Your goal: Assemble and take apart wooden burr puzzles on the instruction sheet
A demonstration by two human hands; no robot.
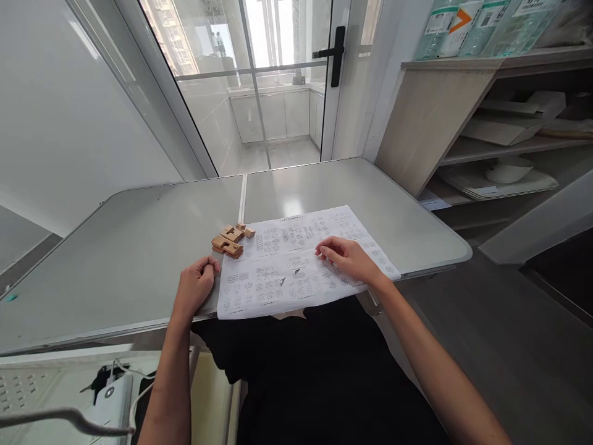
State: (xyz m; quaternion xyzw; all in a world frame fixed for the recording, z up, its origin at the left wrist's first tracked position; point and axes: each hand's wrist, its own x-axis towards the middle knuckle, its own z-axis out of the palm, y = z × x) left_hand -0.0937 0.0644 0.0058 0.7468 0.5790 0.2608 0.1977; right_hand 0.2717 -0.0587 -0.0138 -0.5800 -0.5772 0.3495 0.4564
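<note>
A large white sheet of paper [269, 290] printed with small line diagrams lies on the table, its near edge reaching the table's front edge. My left hand [197, 281] rests on the table just left of the sheet, fingers curled into a loose fist, and nothing shows in it. Over the right part of the sheet, my right hand [343, 254] hovers or rests with loosely bent fingers and holds nothing visible. Several notched wooden puzzle pieces [227, 247] sit in a small group at the sheet's upper left corner, beyond my left hand. Small wooden blocks [249, 233] lie beside them.
The pale glossy table [115, 247] has a seam across it. A glass door [278, 117] with a black handle stands behind. Shelves [445, 111] with bottles are at right. At lower left, a white device [111, 402] with cables and keys sits on a lower surface.
</note>
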